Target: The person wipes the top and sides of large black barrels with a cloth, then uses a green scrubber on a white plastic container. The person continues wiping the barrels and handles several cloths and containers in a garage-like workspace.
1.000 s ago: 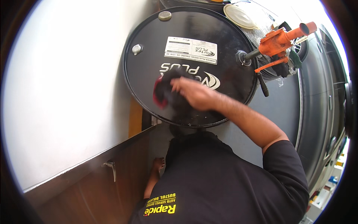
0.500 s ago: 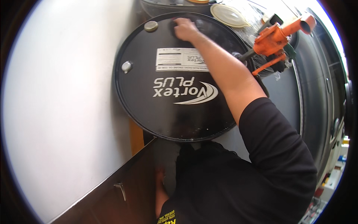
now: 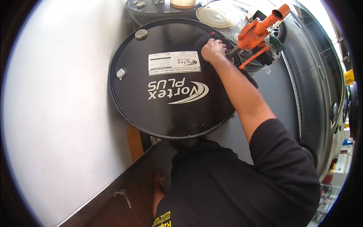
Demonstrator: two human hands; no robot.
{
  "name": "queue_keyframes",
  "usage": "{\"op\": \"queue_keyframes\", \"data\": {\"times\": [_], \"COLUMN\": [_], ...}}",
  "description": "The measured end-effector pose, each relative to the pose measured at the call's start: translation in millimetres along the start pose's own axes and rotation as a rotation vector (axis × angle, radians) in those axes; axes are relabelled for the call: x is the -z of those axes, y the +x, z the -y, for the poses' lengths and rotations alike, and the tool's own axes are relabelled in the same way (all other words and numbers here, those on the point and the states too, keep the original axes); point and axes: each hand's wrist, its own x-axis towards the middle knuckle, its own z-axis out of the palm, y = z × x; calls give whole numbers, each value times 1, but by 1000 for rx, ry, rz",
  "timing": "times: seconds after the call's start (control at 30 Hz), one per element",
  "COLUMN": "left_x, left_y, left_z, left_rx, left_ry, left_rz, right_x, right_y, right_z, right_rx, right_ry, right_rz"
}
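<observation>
Far left: smooth white wall [image 3: 64,98], its edge bent by the lens. Lower left: flat brown panel [image 3: 107,210] with a slim metal handle [image 3: 123,196]. Centre: black drum [image 3: 166,121], seen from above; circular semi-gloss top, raised rim, pale specks near the lower edge. On it, left to right: small silvery cap [image 3: 121,73], thicker dull-metal cap [image 3: 141,34], white rectangular label [image 3: 174,62] with a white logo [image 3: 194,93] below. Upper right: orange pump [image 3: 252,34], tubular spout, mounted on a dark pipe [image 3: 233,52].

Left hand [image 3: 160,176]: lower centre, dim, near the brown panel; how far open, and any hold, cannot tell. Right hand [image 3: 214,50]: upper centre, fingers curled down over a bunched cloth [image 3: 203,40], dark with red parts. Cloth is soft, partly hidden by the hand, against the drum top just left of the pipe.
</observation>
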Motion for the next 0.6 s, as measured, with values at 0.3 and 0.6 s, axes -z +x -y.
{"op": "queue_keyframes", "data": {"times": [0.3, 0.6], "left_x": [1, 31], "left_y": [18, 47], "left_z": [-6, -45], "left_rx": [22, -142], "left_ry": [399, 127], "left_rz": [116, 10], "right_x": [9, 14], "right_y": [-194, -150], "right_z": [-40, -139], "right_rx": [667, 545], "right_ry": [-30, -216], "right_rz": [-170, -264]}}
